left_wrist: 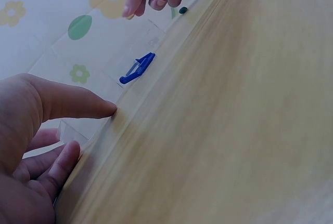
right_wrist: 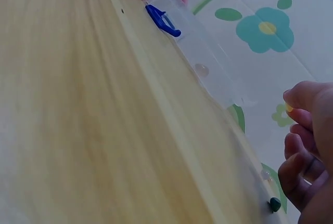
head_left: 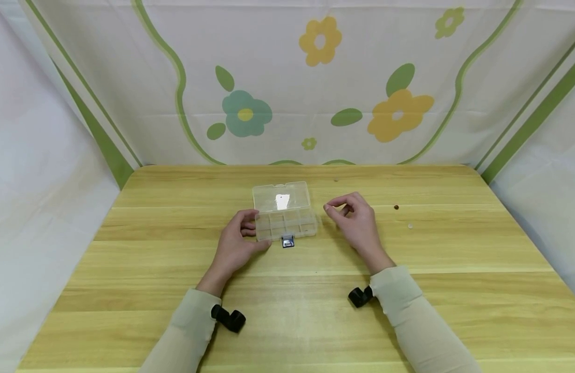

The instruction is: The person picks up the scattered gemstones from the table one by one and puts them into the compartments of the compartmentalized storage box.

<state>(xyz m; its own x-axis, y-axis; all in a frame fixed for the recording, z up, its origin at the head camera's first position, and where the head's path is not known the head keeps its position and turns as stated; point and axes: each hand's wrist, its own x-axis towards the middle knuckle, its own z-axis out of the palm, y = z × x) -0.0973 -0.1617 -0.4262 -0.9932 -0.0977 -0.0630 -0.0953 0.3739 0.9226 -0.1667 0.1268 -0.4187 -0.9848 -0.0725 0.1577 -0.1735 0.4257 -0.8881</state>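
A clear plastic compartment box (head_left: 286,223) lies with its lid (head_left: 281,197) raised at the back and a blue latch (head_left: 288,241) at its front. My left hand (head_left: 236,241) holds the box's left end, thumb at the front corner and fingers along the side. Right of the box, my right hand (head_left: 355,220) is lifted off the table. Its thumb and index finger pinch a tiny yellow piece (right_wrist: 289,108), mostly hidden by the fingertips. Through the box wall a clear rounded piece (right_wrist: 202,70) shows.
On the table (head_left: 287,321), right of my right hand, lie a small dark reddish piece (head_left: 396,207) and a small clear piece (head_left: 410,226). A dark green piece (right_wrist: 274,204) shows in the right wrist view. A flowered cloth (head_left: 287,77) hangs behind the table.
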